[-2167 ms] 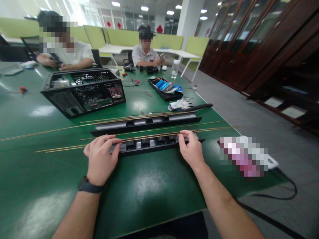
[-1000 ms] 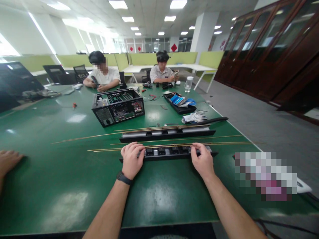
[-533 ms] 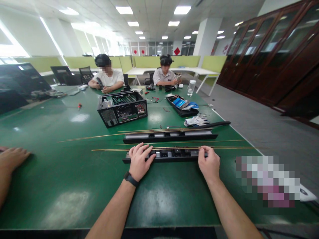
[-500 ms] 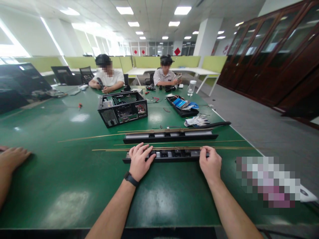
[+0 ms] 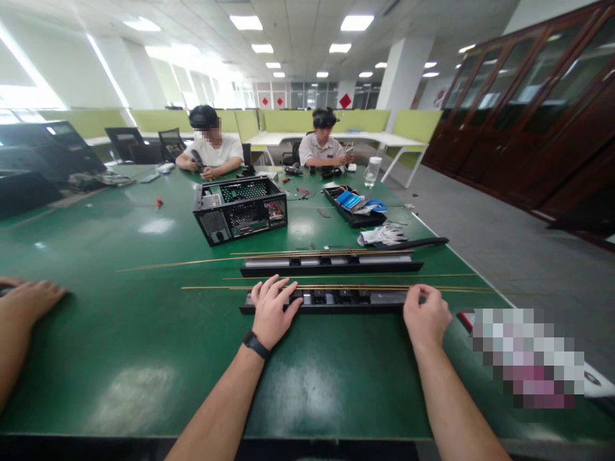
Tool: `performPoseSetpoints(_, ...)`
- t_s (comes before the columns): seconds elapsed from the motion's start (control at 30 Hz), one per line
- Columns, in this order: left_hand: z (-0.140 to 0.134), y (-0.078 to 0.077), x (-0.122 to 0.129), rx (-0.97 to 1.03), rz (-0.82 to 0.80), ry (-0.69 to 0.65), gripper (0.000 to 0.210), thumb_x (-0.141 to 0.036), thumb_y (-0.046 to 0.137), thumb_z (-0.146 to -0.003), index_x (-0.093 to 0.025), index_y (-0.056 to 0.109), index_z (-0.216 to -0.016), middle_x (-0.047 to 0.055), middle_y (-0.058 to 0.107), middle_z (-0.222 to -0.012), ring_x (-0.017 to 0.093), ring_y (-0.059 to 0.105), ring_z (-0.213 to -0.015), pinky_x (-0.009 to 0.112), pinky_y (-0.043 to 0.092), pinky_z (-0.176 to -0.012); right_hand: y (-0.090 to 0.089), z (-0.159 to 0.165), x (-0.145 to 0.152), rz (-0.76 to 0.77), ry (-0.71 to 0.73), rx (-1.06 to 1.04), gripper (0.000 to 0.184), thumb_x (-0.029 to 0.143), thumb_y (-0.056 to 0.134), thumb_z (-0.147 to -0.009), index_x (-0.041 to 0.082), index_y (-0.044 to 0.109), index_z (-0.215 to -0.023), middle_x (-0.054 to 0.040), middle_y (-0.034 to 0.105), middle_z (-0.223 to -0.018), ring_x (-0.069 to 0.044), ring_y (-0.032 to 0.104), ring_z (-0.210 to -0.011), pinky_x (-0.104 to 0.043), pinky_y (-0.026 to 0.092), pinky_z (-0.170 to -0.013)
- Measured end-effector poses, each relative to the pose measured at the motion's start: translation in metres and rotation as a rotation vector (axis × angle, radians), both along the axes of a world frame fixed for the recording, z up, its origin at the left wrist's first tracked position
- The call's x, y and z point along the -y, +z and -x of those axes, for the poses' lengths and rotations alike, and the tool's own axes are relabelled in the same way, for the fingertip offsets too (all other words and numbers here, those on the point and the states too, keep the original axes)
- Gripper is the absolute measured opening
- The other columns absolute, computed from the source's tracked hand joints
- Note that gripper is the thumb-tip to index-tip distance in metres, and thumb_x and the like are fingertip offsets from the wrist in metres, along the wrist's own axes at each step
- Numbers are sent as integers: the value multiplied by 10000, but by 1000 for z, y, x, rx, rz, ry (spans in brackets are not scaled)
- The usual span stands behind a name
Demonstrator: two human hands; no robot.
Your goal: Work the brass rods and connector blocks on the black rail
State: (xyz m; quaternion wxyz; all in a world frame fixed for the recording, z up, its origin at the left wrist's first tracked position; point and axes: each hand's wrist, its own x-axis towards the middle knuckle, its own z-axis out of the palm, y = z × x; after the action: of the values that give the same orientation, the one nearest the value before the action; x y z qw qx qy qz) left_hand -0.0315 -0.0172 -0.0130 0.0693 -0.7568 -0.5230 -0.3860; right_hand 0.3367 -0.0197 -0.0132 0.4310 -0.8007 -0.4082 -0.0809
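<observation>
Over the shiny green bench I see the left hand spread on golden rods, the right hand pinching one; dark cabinets stand beyond.

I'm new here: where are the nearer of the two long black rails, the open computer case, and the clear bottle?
Nearer black rail [image 5: 331,308]: head view, on its near edge.
Open computer case [image 5: 245,216]: head view, on its near side.
Clear bottle [image 5: 371,173]: head view, on its body.

white gloves lie near a black tray.
</observation>
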Motion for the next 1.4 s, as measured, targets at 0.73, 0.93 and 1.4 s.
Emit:
performPoseSetpoints(0.73,-1,1,1,5,24,2,334,-393,683,-958,-303,699,-1279,86,731,-1293,326,580,-1329,567,299,-1150,-3,35,6,-61,202,150,284,425,505,-931,205,682,-964,-101,736,-895,-281,640,-938,-471,325,-1025)
performPoseSetpoints(0.93,-1,0,0,-7,10,1,332,-406,684,-956,-299,699,-1271,75,732,-1292,325,575,-1332,560,300,-1152,-1,39,8,-40,257,176,290,436,511,-939,216,697,-968,-91,744,-904,-278,637,-940,-458,337,-1008)
performPoseSetpoints(1.4,1,-2,-2,-7,-9,-5,334,-409,693,-945,-318,703,-1266,71,735,-1285,335,579,-1329,561,297,-1147,0,40,9,-23,245,158,259,407,509,-942,218,683,-967,-87,747,-920,-278,627,-952,-443,342,-991)
